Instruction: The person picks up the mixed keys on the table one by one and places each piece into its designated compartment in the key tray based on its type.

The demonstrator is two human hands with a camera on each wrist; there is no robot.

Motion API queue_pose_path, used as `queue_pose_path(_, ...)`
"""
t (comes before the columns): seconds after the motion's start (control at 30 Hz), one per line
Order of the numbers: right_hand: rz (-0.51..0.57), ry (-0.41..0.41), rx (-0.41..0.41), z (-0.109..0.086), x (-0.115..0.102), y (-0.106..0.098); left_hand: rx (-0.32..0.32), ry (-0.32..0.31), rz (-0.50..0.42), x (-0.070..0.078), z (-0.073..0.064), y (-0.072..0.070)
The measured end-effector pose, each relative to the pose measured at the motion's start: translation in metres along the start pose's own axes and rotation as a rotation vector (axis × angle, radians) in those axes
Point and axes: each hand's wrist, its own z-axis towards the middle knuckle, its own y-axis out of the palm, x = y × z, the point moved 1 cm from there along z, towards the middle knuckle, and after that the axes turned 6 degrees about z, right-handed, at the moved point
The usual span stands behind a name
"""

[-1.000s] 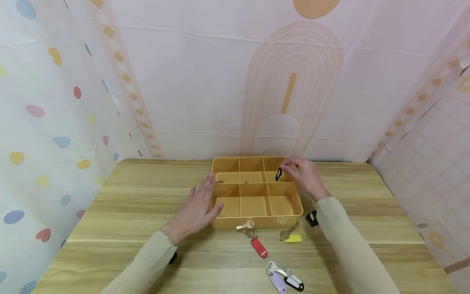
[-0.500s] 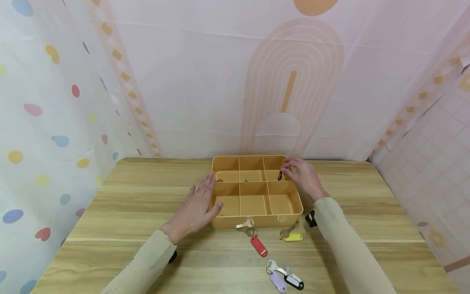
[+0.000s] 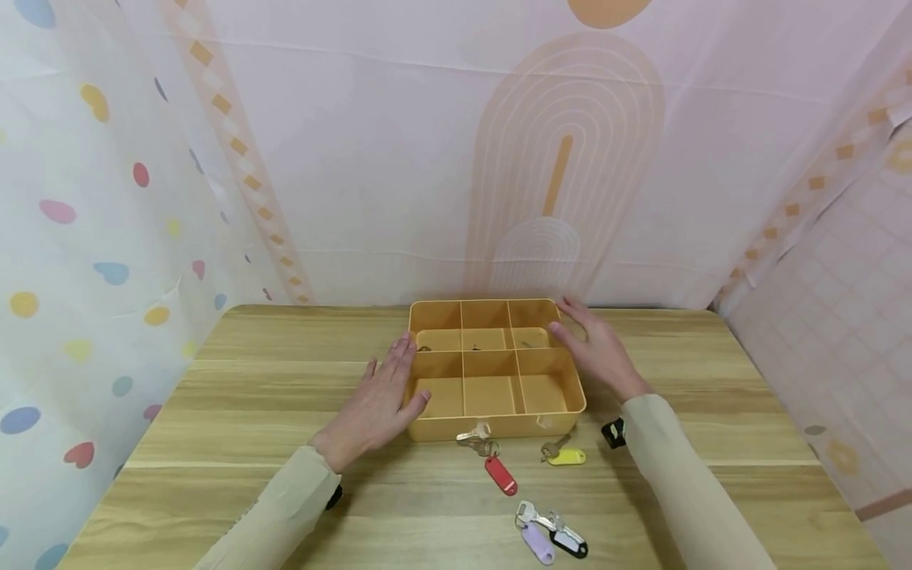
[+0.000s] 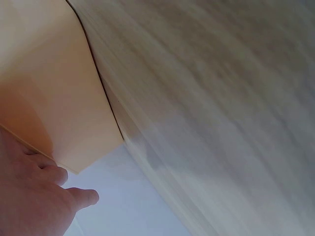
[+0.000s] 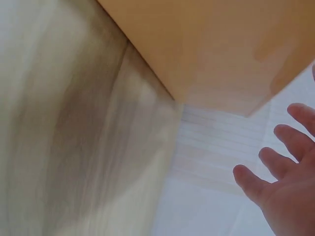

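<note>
An orange-yellow six-compartment box [image 3: 492,428] stands on the table in the head view. My left hand [image 3: 374,404] rests along its left side with straight fingers. At the back right corner is my right hand [image 3: 602,355], fingers spread and holding nothing; the right wrist view shows these fingers [image 5: 278,162] stretched out beside the box wall. A sliver of a key [image 3: 529,344] shows in the back right compartment, the rest hidden by the divider. Small bits of metal peek out in the other two back compartments. The front compartments show bare floors.
Before the box lie keys with a red tag [image 3: 501,476], a yellow tag [image 3: 568,457], a purple tag [image 3: 537,544] and a black-rimmed tag [image 3: 569,543]. A patterned curtain [image 3: 385,198] hangs behind the wooden table [image 3: 271,396].
My right hand has let go of the black-tagged key in the back right compartment. Its fingers have spread and drawn back to the box's right rim. My left hand stays in place.
</note>
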Motion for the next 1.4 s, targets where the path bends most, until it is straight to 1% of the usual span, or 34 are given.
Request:
queue_pose_path(0.23,-0.014,-0.028,-0.001,-0.023,-0.012,-0.009,-0.015,-0.007,-0.008,-0.001,0.001,-0.002)
queue_pose_path(0.37,-0.021,-0.052,-0.005,-0.035,-0.017,-0.011,-0.009,-0.007,-0.004,-0.002,0.001,-0.003)
queue_pose_path(0.67,-0.031,-0.108,-0.015,-0.061,-0.028,-0.016,-0.019,-0.017,-0.008,-0.005,0.0,-0.003)
queue_pose_path(0.77,-0.036,-0.114,-0.025,-0.072,-0.032,-0.018,-0.018,-0.017,-0.011,-0.004,0.0,-0.003)
queue_pose_path(0.9,-0.051,-0.129,-0.023,-0.085,-0.034,-0.02,-0.019,-0.019,-0.016,-0.004,0.0,-0.004)
queue_pose_path(1.17,-0.114,-0.179,-0.019,-0.108,-0.033,-0.021,-0.033,-0.025,-0.007,-0.004,-0.002,-0.006)
queue_pose_path(1.4,-0.117,-0.211,0.003,-0.124,-0.035,-0.018,-0.022,-0.022,0.002,-0.004,-0.001,-0.005)
